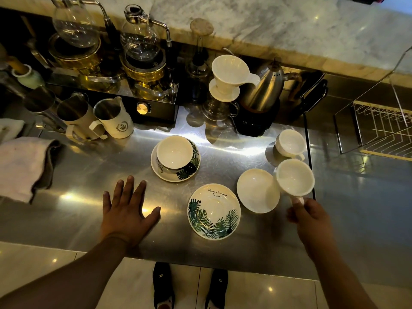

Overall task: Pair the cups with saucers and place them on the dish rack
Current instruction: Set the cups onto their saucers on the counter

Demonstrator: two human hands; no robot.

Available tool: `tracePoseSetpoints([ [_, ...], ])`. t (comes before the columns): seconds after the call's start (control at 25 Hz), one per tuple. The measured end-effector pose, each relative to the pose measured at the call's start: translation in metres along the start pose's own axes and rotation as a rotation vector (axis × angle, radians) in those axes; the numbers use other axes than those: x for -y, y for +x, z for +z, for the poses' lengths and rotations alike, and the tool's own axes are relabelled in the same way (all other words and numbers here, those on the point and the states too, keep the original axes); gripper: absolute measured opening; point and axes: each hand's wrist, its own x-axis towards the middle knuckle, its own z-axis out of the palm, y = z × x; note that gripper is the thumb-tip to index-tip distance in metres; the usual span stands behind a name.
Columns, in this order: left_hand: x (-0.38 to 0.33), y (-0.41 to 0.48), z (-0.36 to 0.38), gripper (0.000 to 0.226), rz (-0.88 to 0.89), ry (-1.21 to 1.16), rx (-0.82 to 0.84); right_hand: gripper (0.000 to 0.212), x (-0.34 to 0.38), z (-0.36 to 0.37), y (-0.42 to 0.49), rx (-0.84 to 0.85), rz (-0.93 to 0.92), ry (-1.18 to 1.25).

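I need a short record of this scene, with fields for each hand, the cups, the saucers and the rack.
left hand: open, over the counter, holds nothing
right hand: holds white cup by its handle, at the white saucer's edge
leaf cup: on leaf saucer
second leaf saucer: bare
far white cup: near the counter's right edge
rack: right side, no cup seen on it

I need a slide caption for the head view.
Right hand holds white cup beside plain saucer; left hand open.
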Motion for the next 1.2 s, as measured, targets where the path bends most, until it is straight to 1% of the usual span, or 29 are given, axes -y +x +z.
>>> tracePoseSetpoints([
  [0.12, -0.001, 0.000, -0.001, 0.093, 0.003, -0.008, -0.005, 0.020, 0.000, 0.018, -0.028, 0.142, -0.063, 0.010],
  [0.24, 0.000, 0.000, -0.001, 0.093, 0.005, -0.009, -0.008, 0.020, -0.003, 0.040, -0.050, 0.273, -0.088, 0.015],
  [0.32, 0.000, 0.001, 0.000, 0.093, 0.003, -0.001, 0.000, 0.021, -0.006, 0.052, -0.061, 0.341, -0.107, 0.016],
  [0.44, 0.001, 0.000, 0.000, 0.093, 0.005, -0.004, 0.000, 0.016, -0.011, 0.065, -0.073, 0.430, -0.113, 0.025],
  [0.48, 0.000, 0.000, 0.000, 0.093, 0.005, -0.004, 0.000, 0.017, -0.011, 0.068, -0.077, 0.455, -0.119, 0.022],
  [0.6, -0.001, -0.001, -0.001, 0.092, 0.004, -0.008, -0.004, 0.024, -0.012, 0.075, -0.083, 0.495, -0.136, -0.020],
  [0.76, -0.001, 0.000, -0.001, 0.092, 0.002, -0.002, -0.006, 0.014, -0.015, 0.080, -0.085, 0.529, -0.135, -0.085],
  [0.84, -0.001, 0.000, 0.000, 0.092, 0.004, 0.000, -0.005, 0.010, -0.016, 0.083, -0.086, 0.539, -0.132, -0.078],
  [1.2, 0.000, 0.000, 0.001, 0.092, 0.003, 0.010, -0.006, 0.009, -0.017, 0.091, -0.082, 0.552, -0.122, -0.089],
])
